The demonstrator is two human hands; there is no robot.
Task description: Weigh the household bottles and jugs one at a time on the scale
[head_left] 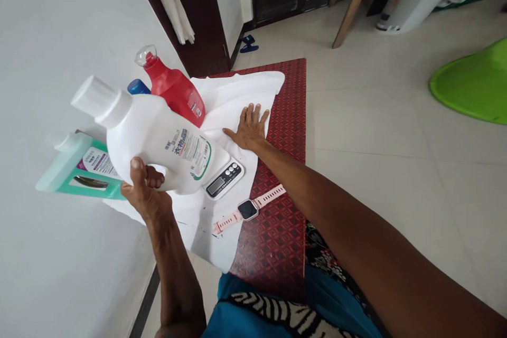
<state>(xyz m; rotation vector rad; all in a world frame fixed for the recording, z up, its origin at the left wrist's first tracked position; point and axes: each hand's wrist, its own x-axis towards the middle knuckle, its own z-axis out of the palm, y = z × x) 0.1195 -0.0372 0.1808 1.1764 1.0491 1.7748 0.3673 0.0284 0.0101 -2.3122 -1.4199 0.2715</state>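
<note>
My left hand [147, 185] is closed round the handle of a large white laundry detergent bottle [158, 127], its cap pointing up and left. The bottle's base is at a small white digital kitchen scale [225, 177]; whether it rests its weight there I cannot tell. My right hand [250, 128] lies flat with fingers spread on a white cloth [222, 97], holding nothing. A smartwatch with a pink strap [248, 209] lies in front of the scale, partly on the cloth.
Behind the white bottle stand a red bottle [174, 87] with a clear cap and a blue cap [138, 86]. A green liquid jug [91, 169] is by the wall. The red patterned table [273, 253] ends at right; a white bucket [420, 0] stands on the floor.
</note>
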